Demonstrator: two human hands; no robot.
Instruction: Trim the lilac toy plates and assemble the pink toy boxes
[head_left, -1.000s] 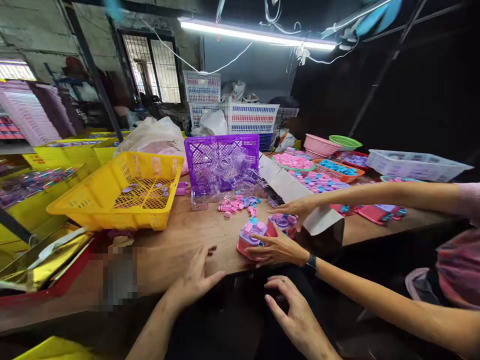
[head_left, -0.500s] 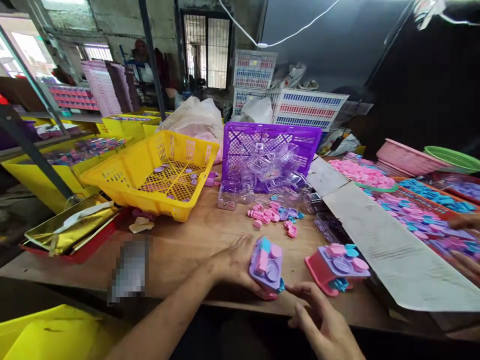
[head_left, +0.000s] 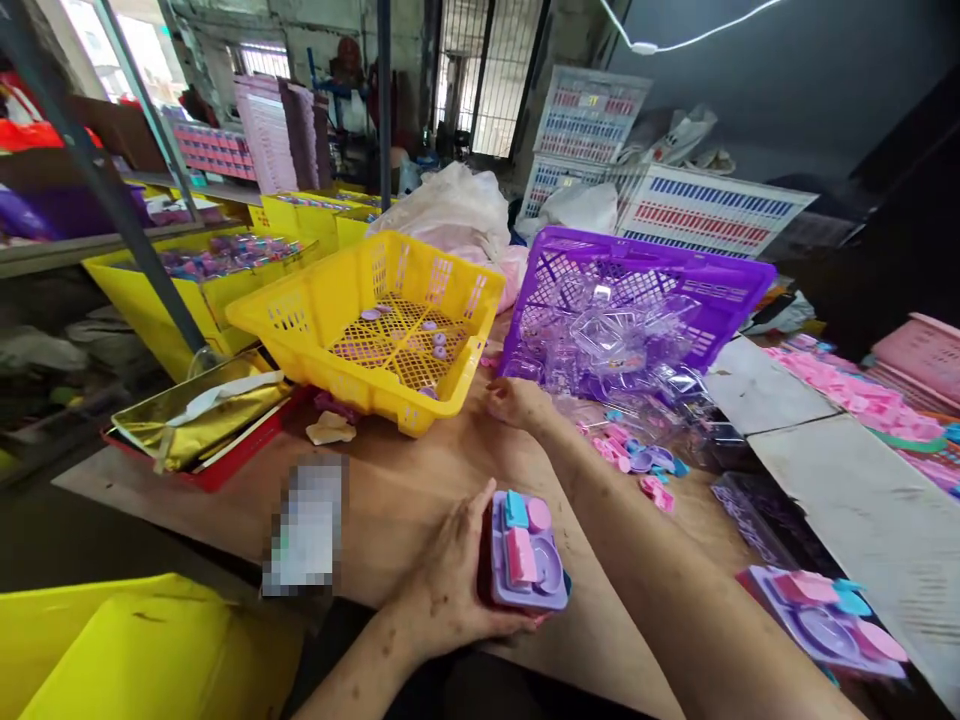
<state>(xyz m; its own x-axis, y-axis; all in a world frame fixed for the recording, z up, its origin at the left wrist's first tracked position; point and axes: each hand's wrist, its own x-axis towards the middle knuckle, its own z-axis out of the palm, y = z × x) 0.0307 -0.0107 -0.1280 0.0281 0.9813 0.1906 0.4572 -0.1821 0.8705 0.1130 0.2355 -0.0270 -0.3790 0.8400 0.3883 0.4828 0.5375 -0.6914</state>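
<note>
My left hand (head_left: 442, 575) is wrapped around the side of a toy kitchen stand (head_left: 523, 550), which stands upright on the table. The stand has a purple top with a pale purple round dish, pink pieces and a blue piece on it. My right hand (head_left: 519, 403) is stretched out across the table to the gap between the yellow basket (head_left: 360, 395) and the purple basket (head_left: 517, 310). Its fingers are curled, and what they hold, if anything, is hidden. A second toy kitchen stand (head_left: 829, 625) with a similar top is at the right, partly behind my right forearm.
Clear plastic cases (head_left: 615, 335) spill from the tilted purple basket. Loose pink and purple pieces (head_left: 637, 455) lie before it. A red tray (head_left: 210, 470) with gold sheets sits at the left. A cardboard strip (head_left: 847, 480) runs along the right side, beside pink parts (head_left: 862, 390).
My right hand has left the near side of the toy stand and reached forward to the gap between the baskets. My left hand still holds the stand. The view has turned left.
</note>
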